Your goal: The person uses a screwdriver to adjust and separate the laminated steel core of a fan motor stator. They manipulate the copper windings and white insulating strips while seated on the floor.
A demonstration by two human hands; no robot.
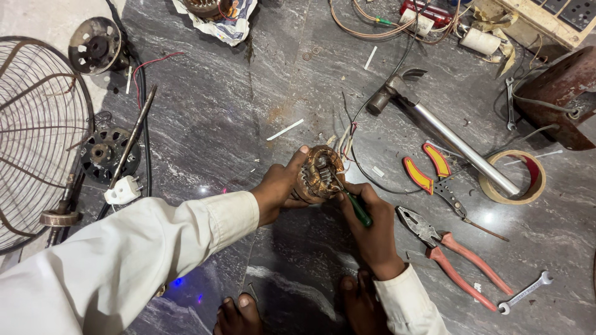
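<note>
Near the middle of the grey marble floor [205, 118], the left hand [278, 189], arm stretched forward, cupped a round copper-wound motor stator [320, 172] with closed fingers, while the right hand [370, 226], wrist bent, gripped a green-handled screwdriver [357, 208] poking into its core

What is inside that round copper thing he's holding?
Inside the stator, held by the left hand, metal teeth ring a hollow middle. A green-handled screwdriver in the right hand pokes in. Its tip and the far wall are hidden.
</note>
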